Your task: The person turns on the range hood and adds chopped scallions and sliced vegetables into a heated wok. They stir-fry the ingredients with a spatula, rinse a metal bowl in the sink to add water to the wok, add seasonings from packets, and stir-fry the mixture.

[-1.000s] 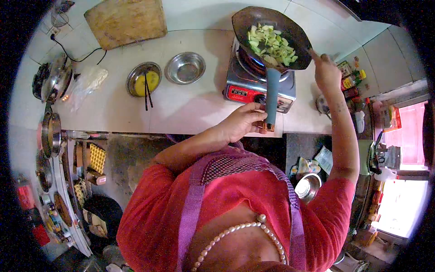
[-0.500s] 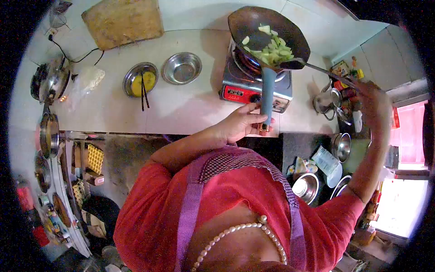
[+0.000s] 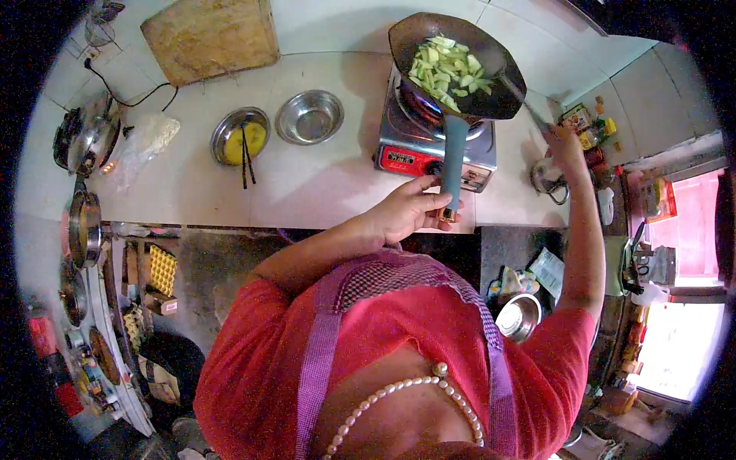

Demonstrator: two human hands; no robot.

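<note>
A dark wok [image 3: 491, 69] sits on the gas stove [image 3: 400, 159] at the back of the counter. Pale green vegetable slices [image 3: 448, 67] lie spread in its left and middle part. My left hand [image 3: 414, 205] is closed round the end of the wok's blue-grey handle [image 3: 455, 149]. At the right, my right hand [image 3: 565, 146] grips a long-handled spatula [image 3: 530, 107], whose head reaches into the wok's right side, partly hard to make out against the dark metal.
Left of the stove stand an empty metal bowl [image 3: 310, 117] and a bowl of yellow liquid [image 3: 239, 138] with chopsticks [image 3: 246, 165] across it. A cutting board [image 3: 211, 40] leans on the wall. Condiment packages [image 3: 594, 130] and a metal pot [image 3: 547, 176] stand at the right.
My right hand has moved left and nearer the wok, with the spatula now steeper. The vegetable slices have shifted left and spread out. My left hand stays on the handle.
</note>
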